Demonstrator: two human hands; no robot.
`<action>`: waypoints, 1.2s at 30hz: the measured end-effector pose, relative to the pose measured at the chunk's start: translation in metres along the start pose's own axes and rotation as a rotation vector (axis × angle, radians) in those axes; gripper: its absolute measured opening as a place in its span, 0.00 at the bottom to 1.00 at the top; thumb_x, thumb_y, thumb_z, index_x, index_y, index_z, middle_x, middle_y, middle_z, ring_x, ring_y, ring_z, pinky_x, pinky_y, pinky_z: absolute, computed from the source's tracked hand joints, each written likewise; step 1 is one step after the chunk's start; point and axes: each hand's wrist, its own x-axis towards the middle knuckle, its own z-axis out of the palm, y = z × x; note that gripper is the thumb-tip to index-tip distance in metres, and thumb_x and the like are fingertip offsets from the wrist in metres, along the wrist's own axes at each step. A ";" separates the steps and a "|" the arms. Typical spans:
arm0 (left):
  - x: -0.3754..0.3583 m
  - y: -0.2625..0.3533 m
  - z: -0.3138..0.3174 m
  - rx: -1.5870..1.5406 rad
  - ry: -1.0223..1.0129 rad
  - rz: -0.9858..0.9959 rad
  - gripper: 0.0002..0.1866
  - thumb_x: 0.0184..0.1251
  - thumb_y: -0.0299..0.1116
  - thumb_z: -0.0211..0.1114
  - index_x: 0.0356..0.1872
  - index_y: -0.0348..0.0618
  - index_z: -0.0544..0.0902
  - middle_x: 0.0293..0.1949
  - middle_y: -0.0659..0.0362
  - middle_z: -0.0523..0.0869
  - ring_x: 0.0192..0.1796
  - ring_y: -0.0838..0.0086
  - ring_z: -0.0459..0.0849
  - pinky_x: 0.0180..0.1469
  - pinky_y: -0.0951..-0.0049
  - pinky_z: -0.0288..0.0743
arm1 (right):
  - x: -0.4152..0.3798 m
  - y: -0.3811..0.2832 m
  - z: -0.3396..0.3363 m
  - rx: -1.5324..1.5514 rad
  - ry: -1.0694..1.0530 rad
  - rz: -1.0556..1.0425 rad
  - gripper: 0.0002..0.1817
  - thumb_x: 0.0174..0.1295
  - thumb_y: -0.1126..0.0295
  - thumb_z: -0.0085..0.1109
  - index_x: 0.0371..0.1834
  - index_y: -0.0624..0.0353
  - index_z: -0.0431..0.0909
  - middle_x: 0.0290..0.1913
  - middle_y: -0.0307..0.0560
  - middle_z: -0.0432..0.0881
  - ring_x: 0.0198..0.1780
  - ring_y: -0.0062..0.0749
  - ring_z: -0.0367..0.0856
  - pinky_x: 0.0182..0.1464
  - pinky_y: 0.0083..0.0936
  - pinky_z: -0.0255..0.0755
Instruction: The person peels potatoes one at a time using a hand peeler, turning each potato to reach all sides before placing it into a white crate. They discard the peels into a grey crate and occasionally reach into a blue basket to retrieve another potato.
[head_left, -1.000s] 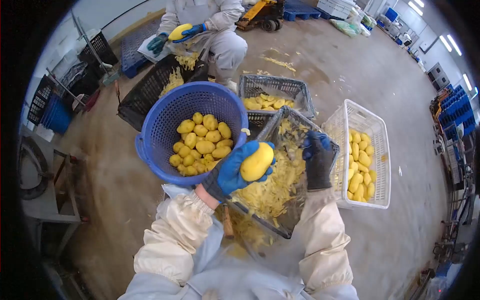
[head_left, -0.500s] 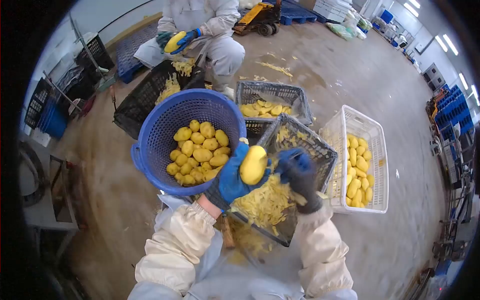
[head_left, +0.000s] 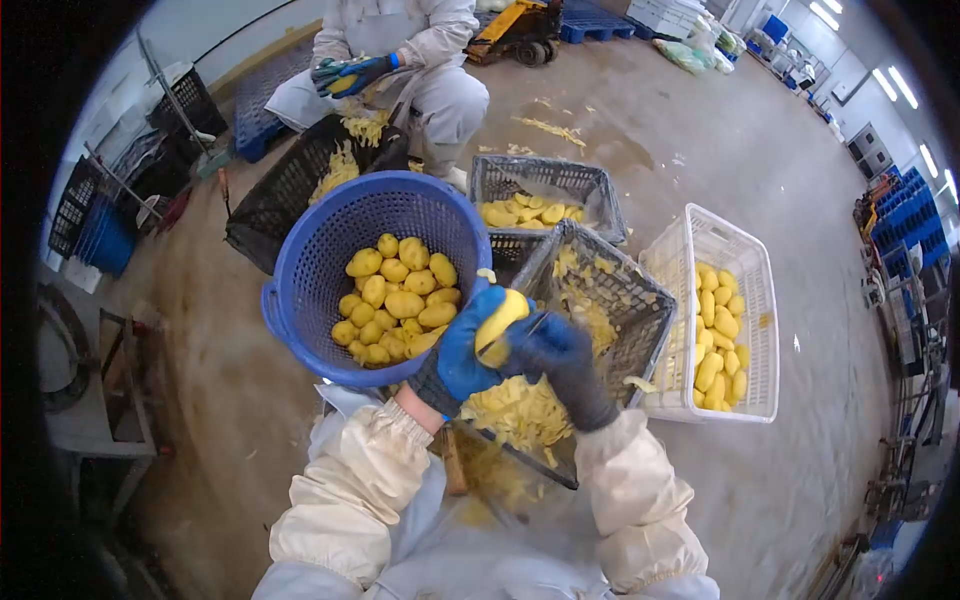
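At far left, a black crate (head_left: pixel 262 222) tilts beside the blue basket (head_left: pixel 288 322) and contains yellow peelings (head_left: pixel 338 172). The round, perforated basket holds a heap of yellow potatoes (head_left: pixel 400 305). Behind these, a co-worker (head_left: pixel 450 100) in pale clothing grips a partly hidden potato in gloved hands. At centre, the left hand (head_left: pixel 460 352), in a blue glove with a dark cuff, grasps a peeled-looking potato (head_left: pixel 506 316) from beneath and the side; this potato lies just right of the basket's rim, above the lined crate (head_left: pixel 652 305). The right hand (head_left: pixel 556 362), in a dark glove, is curled against the potato's right side; whether its fingers enclose a tool cannot be told. Below both hands, loose shavings (head_left: pixel 515 412) fill the lined crate's near part. Behind it, a second dark crate (head_left: pixel 612 205) contains yellow pieces (head_left: pixel 530 213). At right, a white crate (head_left: pixel 762 370) contains smooth yellow tubers (head_left: pixel 717 335).
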 end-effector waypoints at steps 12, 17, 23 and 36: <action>0.006 -0.008 -0.037 0.020 -0.034 0.001 0.23 0.68 0.50 0.58 0.57 0.47 0.72 0.48 0.53 0.81 0.41 0.63 0.83 0.39 0.63 0.83 | 0.016 0.008 -0.019 0.095 0.103 -0.008 0.07 0.60 0.69 0.62 0.36 0.60 0.79 0.26 0.39 0.80 0.22 0.19 0.76 0.22 0.17 0.67; 0.004 -0.002 -0.016 0.156 0.078 0.018 0.22 0.68 0.52 0.57 0.52 0.46 0.75 0.44 0.54 0.82 0.43 0.66 0.84 0.41 0.65 0.83 | 0.021 0.002 -0.032 0.093 0.245 -0.018 0.08 0.60 0.67 0.63 0.34 0.61 0.78 0.24 0.40 0.80 0.22 0.20 0.75 0.25 0.16 0.67; -0.003 -0.008 -0.022 0.193 0.021 -0.011 0.24 0.70 0.48 0.55 0.60 0.45 0.71 0.47 0.54 0.80 0.42 0.61 0.82 0.37 0.63 0.81 | 0.027 0.011 -0.030 0.080 0.227 -0.029 0.09 0.61 0.66 0.62 0.38 0.60 0.78 0.26 0.39 0.80 0.23 0.19 0.76 0.25 0.15 0.68; -0.011 0.000 -0.007 0.313 -0.074 -0.062 0.27 0.69 0.45 0.57 0.63 0.42 0.67 0.48 0.50 0.80 0.48 0.61 0.82 0.49 0.64 0.81 | 0.030 0.016 -0.059 0.102 0.413 -0.167 0.09 0.64 0.64 0.59 0.37 0.59 0.76 0.24 0.37 0.78 0.18 0.17 0.67 0.24 0.14 0.65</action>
